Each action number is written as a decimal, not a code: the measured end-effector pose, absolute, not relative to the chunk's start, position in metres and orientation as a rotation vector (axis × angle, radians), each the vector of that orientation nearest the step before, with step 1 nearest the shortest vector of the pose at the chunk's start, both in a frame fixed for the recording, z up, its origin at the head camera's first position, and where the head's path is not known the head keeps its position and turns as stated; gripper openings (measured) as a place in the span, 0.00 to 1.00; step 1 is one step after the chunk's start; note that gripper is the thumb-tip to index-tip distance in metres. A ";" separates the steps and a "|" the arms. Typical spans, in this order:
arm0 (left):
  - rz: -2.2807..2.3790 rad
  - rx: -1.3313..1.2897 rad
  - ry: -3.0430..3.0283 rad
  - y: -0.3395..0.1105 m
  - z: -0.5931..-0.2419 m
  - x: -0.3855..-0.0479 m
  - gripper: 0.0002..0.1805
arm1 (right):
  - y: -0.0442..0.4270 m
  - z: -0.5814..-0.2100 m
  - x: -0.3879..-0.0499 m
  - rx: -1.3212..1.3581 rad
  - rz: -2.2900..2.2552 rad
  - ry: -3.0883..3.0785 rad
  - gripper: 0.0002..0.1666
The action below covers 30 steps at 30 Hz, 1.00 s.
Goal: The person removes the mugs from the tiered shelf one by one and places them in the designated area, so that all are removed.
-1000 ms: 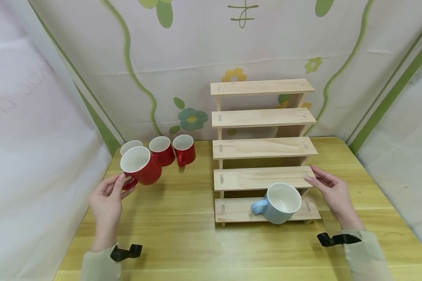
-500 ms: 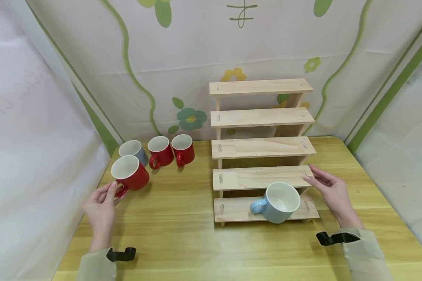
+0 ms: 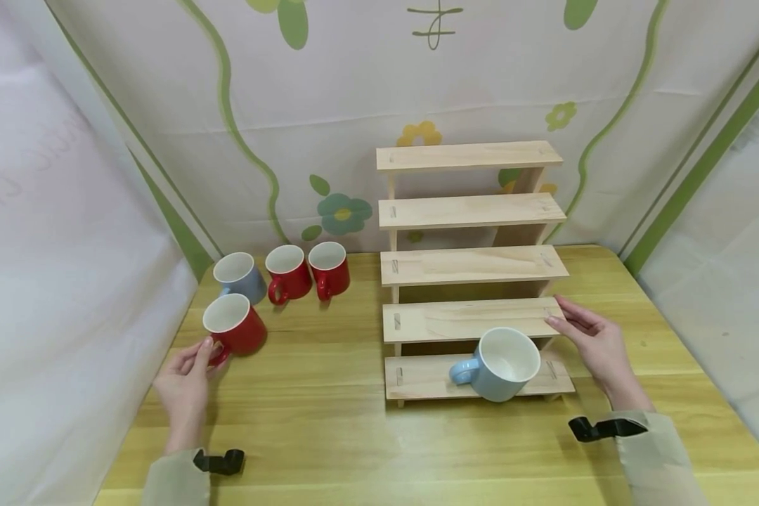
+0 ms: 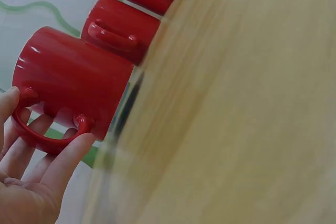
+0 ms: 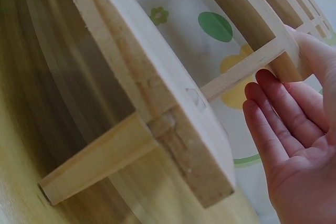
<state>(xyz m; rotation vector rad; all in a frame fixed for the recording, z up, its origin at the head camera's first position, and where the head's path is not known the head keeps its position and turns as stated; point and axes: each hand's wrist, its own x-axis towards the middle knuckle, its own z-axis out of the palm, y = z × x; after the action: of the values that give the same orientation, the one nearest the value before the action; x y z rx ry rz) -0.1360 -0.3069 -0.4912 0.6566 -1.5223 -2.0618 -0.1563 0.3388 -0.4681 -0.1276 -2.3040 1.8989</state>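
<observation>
My left hand (image 3: pixel 185 383) pinches the handle of a red mug (image 3: pixel 243 334) with a white inside, upright at or just above the table at the left. The left wrist view shows thumb and fingers about the handle of this red mug (image 4: pixel 73 72). With the thumb on top, my right hand (image 3: pixel 597 348) holds the right end of the second-lowest board of a stepped wooden shelf (image 3: pixel 462 266). In the right wrist view the right hand (image 5: pixel 294 124) has its fingers beneath that board's end. A light blue mug (image 3: pixel 502 376) stands on the lowest board, handle leftward.
Behind the held mug, a grey-blue mug (image 3: pixel 247 281) stands at the table's back left. Two red mugs, one (image 3: pixel 294 279) beside the other (image 3: pixel 335 274), stand to its right. White patterned cloth (image 3: pixel 329 84) hangs behind the wooden table (image 3: pixel 329 436).
My left hand has moved left and down with the red mug, uncovering the grey-blue mug and a red mug's handle behind it. The right hand has kept its hold on the shelf.
</observation>
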 end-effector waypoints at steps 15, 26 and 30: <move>-2.051 0.644 -1.480 -0.302 -0.502 -0.134 0.16 | 0.341 -0.472 -0.157 -0.126 1.926 -2.275 0.32; -1.973 0.693 -1.585 -0.298 -0.493 -0.131 0.23 | 0.339 -0.471 -0.157 -0.118 1.944 -2.261 0.32; -1.878 0.702 -1.695 -0.297 -0.483 -0.130 0.30 | 0.339 -0.471 -0.156 -0.108 1.962 -2.241 0.31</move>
<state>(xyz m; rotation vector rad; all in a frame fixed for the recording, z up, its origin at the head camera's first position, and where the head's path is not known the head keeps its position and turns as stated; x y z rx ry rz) -0.1302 -0.2968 -0.4827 0.7024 -1.6948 -1.8783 -0.1565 0.3387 -0.4707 -0.1083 -2.2410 1.9616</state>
